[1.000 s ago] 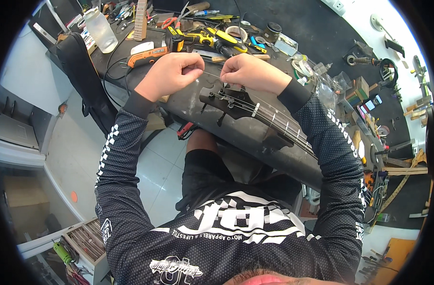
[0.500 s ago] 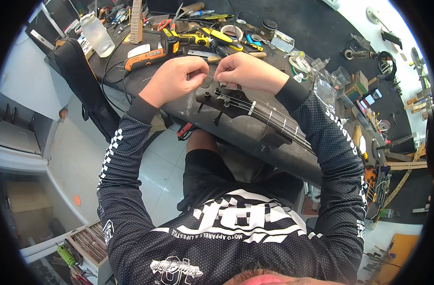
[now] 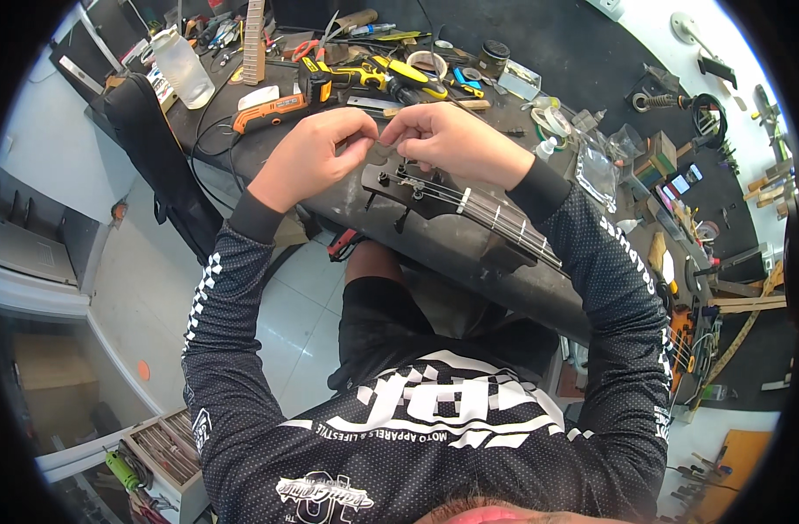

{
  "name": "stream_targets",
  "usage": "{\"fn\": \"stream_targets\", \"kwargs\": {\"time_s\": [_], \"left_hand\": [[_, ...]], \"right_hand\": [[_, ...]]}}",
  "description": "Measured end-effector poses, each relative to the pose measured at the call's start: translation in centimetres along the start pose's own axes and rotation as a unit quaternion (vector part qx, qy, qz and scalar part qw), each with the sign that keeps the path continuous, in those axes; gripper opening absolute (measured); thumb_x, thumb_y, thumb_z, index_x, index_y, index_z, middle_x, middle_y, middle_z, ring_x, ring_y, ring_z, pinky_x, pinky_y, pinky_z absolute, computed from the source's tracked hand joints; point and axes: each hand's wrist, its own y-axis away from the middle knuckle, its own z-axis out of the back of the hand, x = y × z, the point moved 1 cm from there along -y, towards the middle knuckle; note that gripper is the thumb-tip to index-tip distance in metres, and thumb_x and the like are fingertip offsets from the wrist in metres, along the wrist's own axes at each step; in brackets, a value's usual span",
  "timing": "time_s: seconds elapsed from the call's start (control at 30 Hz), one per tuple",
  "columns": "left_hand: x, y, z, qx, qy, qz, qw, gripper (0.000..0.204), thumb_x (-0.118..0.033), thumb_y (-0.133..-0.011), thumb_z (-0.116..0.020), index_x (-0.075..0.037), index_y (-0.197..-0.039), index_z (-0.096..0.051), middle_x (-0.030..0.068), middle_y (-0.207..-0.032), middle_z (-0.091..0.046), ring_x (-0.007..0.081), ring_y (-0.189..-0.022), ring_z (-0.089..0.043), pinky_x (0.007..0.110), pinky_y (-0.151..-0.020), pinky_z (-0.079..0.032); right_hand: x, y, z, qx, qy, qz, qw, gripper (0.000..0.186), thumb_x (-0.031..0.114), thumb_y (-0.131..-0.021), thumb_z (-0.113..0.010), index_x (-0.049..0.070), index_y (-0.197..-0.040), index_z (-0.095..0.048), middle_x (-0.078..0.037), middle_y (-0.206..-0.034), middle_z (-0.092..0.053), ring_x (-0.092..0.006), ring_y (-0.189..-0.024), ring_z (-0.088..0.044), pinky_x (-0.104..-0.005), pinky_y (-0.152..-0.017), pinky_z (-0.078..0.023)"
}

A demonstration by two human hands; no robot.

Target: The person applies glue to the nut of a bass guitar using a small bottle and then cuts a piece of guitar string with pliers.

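Note:
A dark bass guitar's headstock (image 3: 397, 186) lies on the black bench top, with its tuning pegs along the edges and its strings running over a pale nut to the fretted neck (image 3: 504, 224). Just beyond the headstock's tip, my left hand (image 3: 310, 159) is closed with thumb and forefinger pinched. Close beside it is my right hand (image 3: 459, 144), its fingers curled together above the headstock's far edge. The two sets of fingertips nearly meet. Whatever thin thing they pinch is too small to make out, though it may be a string end.
An orange power tool (image 3: 268, 113), a yellow-and-black drill (image 3: 364, 74), red-handled scissors (image 3: 316, 44) and tape rolls crowd the bench beyond my hands. A clear plastic jug (image 3: 183, 70) stands far left. A black gig bag (image 3: 159, 148) leans against the bench's left end.
Both hands have shifted slightly toward me, the left also a little to the left. Their fingertips stay close together, and the bass guitar looks almost unmoved.

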Motion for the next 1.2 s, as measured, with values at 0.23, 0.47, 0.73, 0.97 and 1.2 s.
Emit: {"fn": "stream_targets", "kwargs": {"time_s": [0.23,0.47,0.73,0.97,1.2], "left_hand": [[-5.2,3.3,0.7,-0.128,-0.061,-0.01,0.99,0.009,0.001,-0.095,-0.073,-0.001,-0.103,-0.069,0.0071,-0.089,-0.066,0.019,-0.07,-0.061,0.032,-0.062,-0.048],[-8.9,9.7,-1.9,-0.22,-0.069,-0.051,0.972,0.022,0.011,-0.084,-0.078,-0.001,-0.1,-0.069,0.0105,-0.091,-0.067,0.0241,-0.075,-0.066,0.034,-0.064,-0.053],[-11.9,12.5,-7.4,-0.287,-0.122,-0.026,0.95,0.022,0.007,-0.077,-0.081,-0.004,-0.093,-0.069,0.0092,-0.085,-0.064,0.0303,-0.075,-0.062,0.042,-0.063,-0.051],[-14.8,11.1,-12.8,-0.282,-0.063,0.028,0.957,0.023,0.01,-0.081,-0.079,-0.004,-0.093,-0.064,0.0083,-0.078,-0.06,0.0291,-0.067,-0.058,0.041,-0.061,-0.047],[-16.8,10.1,-16.1,-0.242,-0.066,0.008,0.968,0.02,0.009,-0.086,-0.079,-0.003,-0.096,-0.066,0.0085,-0.08,-0.065,0.0274,-0.068,-0.061,0.039,-0.063,-0.051]], "right_hand": [[3.7,5.1,-4.3,-0.123,0.032,0.108,0.986,0.031,0.008,-0.098,-0.064,0.0,-0.127,-0.073,-0.011,-0.084,-0.071,-0.0203,-0.076,-0.068,-0.0361,-0.074,-0.056],[5.7,10.7,-11.4,-0.174,0.116,0.127,0.97,0.031,0.005,-0.098,-0.066,0.006,-0.129,-0.067,-0.018,-0.09,-0.075,-0.0391,-0.079,-0.075,-0.0473,-0.071,-0.06],[2.3,14.8,-16.5,-0.241,0.064,0.18,0.952,0.035,-0.001,-0.097,-0.072,0.0,-0.132,-0.065,-0.018,-0.101,-0.075,-0.0363,-0.08,-0.075,-0.0431,-0.069,-0.061],[-0.9,18.7,-16.4,-0.263,0.04,0.177,0.948,0.036,-0.003,-0.099,-0.072,-0.004,-0.134,-0.067,-0.017,-0.101,-0.073,-0.0339,-0.077,-0.073,-0.0405,-0.069,-0.059],[-4.7,22.3,-15.3,-0.295,-0.106,0.149,0.938,0.028,-0.002,-0.102,-0.07,-0.004,-0.13,-0.072,-0.013,-0.095,-0.071,-0.0202,-0.075,-0.07,-0.0313,-0.069,-0.056]]}}
